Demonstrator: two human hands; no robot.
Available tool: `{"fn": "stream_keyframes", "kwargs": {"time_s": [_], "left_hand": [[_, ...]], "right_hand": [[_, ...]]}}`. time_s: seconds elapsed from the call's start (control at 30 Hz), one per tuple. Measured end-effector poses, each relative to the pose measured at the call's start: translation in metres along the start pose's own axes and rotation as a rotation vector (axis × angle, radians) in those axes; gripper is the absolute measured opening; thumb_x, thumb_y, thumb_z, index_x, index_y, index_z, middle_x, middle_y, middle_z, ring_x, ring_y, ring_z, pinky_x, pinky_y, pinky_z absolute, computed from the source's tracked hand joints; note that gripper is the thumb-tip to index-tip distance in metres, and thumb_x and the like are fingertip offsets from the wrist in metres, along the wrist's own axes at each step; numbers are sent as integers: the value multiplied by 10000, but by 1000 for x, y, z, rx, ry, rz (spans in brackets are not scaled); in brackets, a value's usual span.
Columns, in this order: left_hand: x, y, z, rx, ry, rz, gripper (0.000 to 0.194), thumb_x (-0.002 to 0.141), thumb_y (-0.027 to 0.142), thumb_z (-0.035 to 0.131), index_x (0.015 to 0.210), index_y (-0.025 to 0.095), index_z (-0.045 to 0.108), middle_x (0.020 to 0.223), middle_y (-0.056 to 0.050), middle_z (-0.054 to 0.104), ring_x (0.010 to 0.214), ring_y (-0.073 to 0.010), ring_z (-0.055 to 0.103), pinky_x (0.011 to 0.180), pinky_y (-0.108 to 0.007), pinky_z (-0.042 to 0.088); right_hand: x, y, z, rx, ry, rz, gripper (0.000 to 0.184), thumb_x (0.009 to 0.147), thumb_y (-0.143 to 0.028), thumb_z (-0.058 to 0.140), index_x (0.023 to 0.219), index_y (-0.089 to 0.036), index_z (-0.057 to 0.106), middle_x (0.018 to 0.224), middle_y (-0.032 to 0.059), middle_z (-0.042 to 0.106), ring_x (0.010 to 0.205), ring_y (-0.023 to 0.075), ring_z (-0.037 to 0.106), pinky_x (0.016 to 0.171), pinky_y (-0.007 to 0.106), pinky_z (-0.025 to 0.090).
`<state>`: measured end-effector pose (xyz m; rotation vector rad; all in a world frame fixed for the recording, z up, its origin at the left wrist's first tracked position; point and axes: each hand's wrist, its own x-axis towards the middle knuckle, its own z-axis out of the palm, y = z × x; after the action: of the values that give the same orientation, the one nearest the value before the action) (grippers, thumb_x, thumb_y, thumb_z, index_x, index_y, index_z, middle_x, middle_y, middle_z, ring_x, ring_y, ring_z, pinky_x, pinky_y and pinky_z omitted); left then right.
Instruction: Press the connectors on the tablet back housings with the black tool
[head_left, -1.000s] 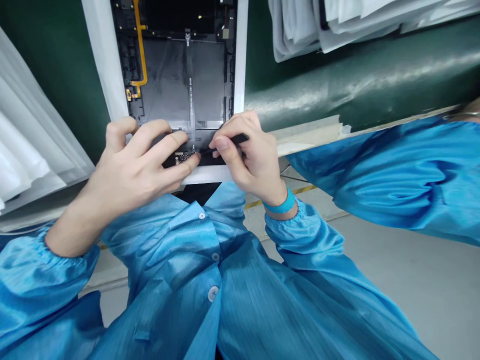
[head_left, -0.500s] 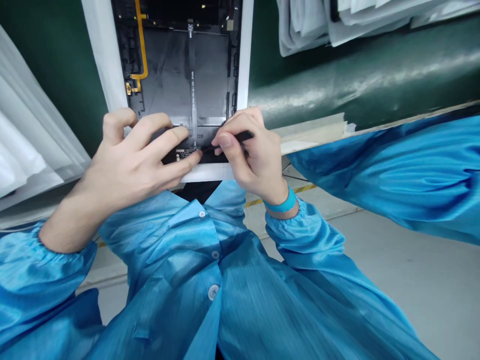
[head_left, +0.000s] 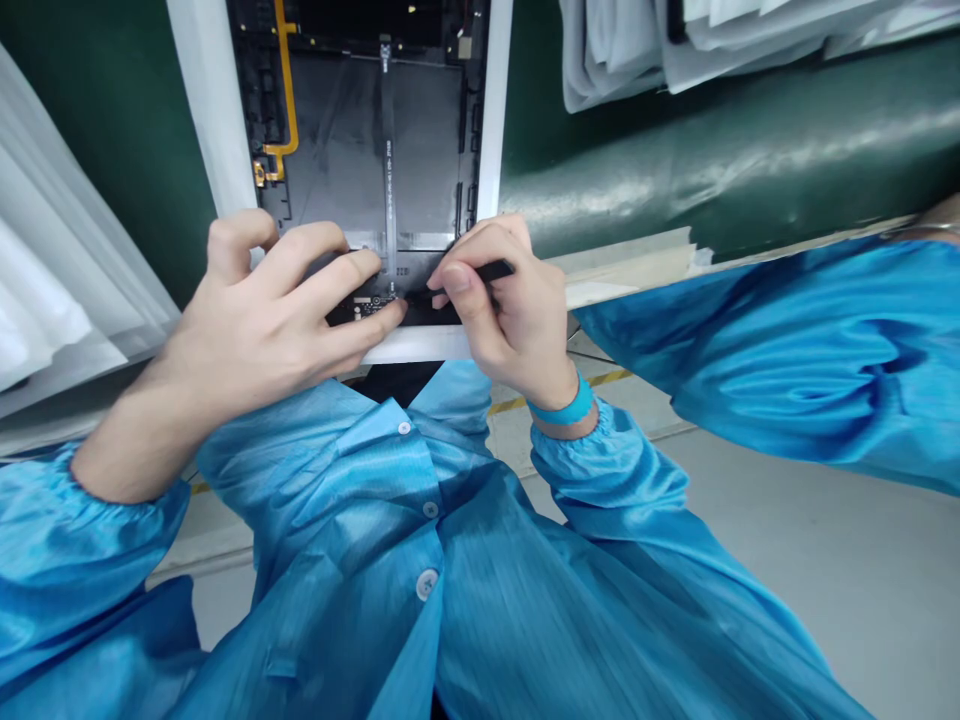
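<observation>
An opened black tablet-like device housing lies in front of me within a white frame. A grey ribbon cable runs down its middle to a small circuit board at the near end. My left hand rests over that near end, fingers spread, one fingertip by the board and the cable's lower end. At the near right corner my right hand is closed in a pinch round a thin black tool. Its tip is too fine to make out, and the fingers hide much of it.
An orange flex cable runs along the housing's left side. White sheets or sleeves lie on the left and in a stack at upper right, on the green mat. A co-worker's blue sleeve reaches in at right.
Both hands keep nearly the same pose over the housing. The co-worker's sleeve at right has shifted, and part of a wrist now shows at the edge.
</observation>
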<state>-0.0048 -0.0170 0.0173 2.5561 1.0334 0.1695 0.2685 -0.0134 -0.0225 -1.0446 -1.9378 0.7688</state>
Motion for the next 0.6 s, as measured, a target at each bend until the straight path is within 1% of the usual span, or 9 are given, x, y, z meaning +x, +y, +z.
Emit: {"fn": "stream_keyframes", "kwargs": {"time_s": [0.07,0.13,0.2,0.27,0.37,0.43,0.53,0.6], "left_hand": [[0,0,0,41,-1,20,354,1182,346,573,1517,308,684,1637,-90,659,1579,-488,577,1195,-937,399],[0,0,0,90,1,39,368,1180,356,575,1532,315,677,1644,-91,653,1560,-478,595,1171,-873,467],[2,1,-2,131,17,47,348,1183,375,560,1497,324,701,1609,-77,680,1522,-453,633,1142,-796,522],[6,3,-5,130,4,23,322,1195,382,509,1419,335,737,1562,-42,711,1498,-415,659,1138,-742,538],[12,5,-9,74,-30,-25,325,1200,357,460,1316,355,763,1510,13,734,1498,-368,672,1182,-722,522],[14,6,-11,81,-17,-17,308,1197,356,478,1284,352,773,1483,8,748,1485,-376,687,1171,-718,539],[14,4,-10,117,7,9,298,1196,374,499,1289,346,780,1456,-13,762,1464,-391,705,1146,-710,569],[13,3,-10,100,5,4,318,1197,381,480,1318,370,775,1448,3,761,1472,-378,702,1176,-722,553]], "right_hand": [[1,0,0,-8,-10,-5,395,1216,-548,433,1033,-288,668,894,19,708,920,235,706,1012,517,626],[1,0,1,-11,-17,-26,395,1219,-540,425,1035,-292,671,885,16,707,905,235,703,1007,521,626],[2,1,1,-16,-15,-47,387,1223,-525,422,1037,-295,672,875,10,700,892,232,703,999,520,626],[2,1,2,-14,1,-64,380,1228,-508,420,1032,-294,666,868,3,692,884,224,706,988,511,628],[0,2,2,5,25,-55,391,1228,-524,415,1032,-289,659,885,3,691,895,218,716,983,504,638],[-1,3,3,15,24,-27,403,1224,-546,414,1033,-289,658,898,9,695,913,225,723,991,515,645],[0,2,3,17,7,-16,406,1222,-556,416,1025,-292,655,873,6,692,901,226,719,995,527,649],[1,2,3,8,10,-34,402,1222,-549,422,1016,-293,653,849,-1,684,876,221,709,985,523,646]]}}
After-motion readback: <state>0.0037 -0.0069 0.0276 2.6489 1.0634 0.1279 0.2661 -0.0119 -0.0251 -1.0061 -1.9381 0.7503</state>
